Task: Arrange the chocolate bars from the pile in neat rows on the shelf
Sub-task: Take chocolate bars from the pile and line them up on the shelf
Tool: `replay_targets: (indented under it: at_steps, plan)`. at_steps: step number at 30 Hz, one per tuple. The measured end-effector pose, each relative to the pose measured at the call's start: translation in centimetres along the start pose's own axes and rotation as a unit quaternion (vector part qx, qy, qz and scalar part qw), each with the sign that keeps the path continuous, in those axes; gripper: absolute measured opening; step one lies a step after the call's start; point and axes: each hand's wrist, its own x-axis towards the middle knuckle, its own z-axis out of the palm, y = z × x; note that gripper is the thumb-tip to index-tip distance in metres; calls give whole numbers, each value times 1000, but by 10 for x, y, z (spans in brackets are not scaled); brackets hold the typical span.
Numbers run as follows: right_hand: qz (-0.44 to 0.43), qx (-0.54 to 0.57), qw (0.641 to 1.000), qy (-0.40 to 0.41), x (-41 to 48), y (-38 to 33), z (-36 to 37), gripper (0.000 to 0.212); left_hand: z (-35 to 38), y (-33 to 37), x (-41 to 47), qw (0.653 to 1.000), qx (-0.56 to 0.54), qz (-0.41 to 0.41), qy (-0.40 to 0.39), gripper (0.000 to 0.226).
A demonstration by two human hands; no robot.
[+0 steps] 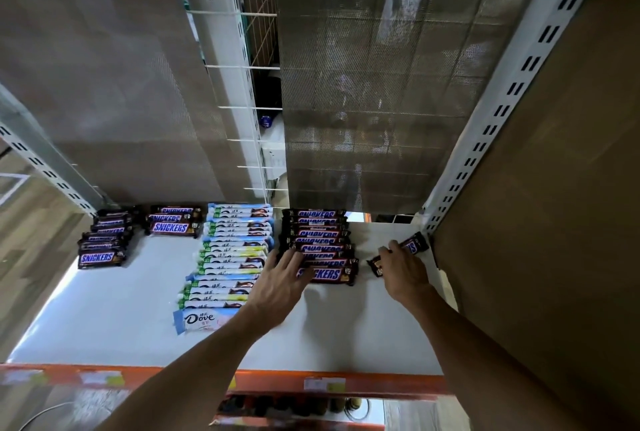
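Observation:
On the white shelf (121, 309) lie rows of chocolate bars. A row of brown Snickers bars (322, 240) runs front to back in the middle; my left hand (282, 278) rests with straight fingers on its nearest bars. To its right my right hand (403, 269) grips a single Snickers bar (414, 245) lying slantwise near the shelf's right side. A long row of pale blue Dove bars (232, 257) lies left of the middle row. Two shorter Snickers rows sit at the far left (104, 243) and back left (173, 221).
The shelf's orange front edge (346, 382) carries price labels. A brown side panel (540, 222) and a white slotted upright (491, 125) close the right side. A mesh back panel (374, 84) stands behind the rows. Dark items show on a lower shelf (294, 408).

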Motion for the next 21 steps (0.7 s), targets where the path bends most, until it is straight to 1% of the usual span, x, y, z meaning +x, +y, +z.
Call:
replay_targets:
  at_steps: [4,8,10,13,16,18,21]
  plan:
    - [-2,-18,1000,0,-8,3,1,37,-5,2,-3,1000,1,-1,0,41]
    - [-9,12,1000,-6,-19,8,3,30,-9,7,-7,1000,-3,-1,2,36]
    - [-19,33,999,-8,-25,9,4,28,-10,10,-10,1000,-2,2,3,38]
    - [-43,82,995,-20,-35,8,5,32,-12,15,-15,1000,-1,5,6,40]
    - [-70,108,991,-37,-46,9,7,38,-14,18,-18,1000,6,11,-16,37]
    - [-69,95,993,-32,-52,13,10,39,-15,19,-22,999,12,14,-35,37]
    - [-30,51,998,-20,-61,22,8,38,-18,19,-27,999,16,16,-40,31]
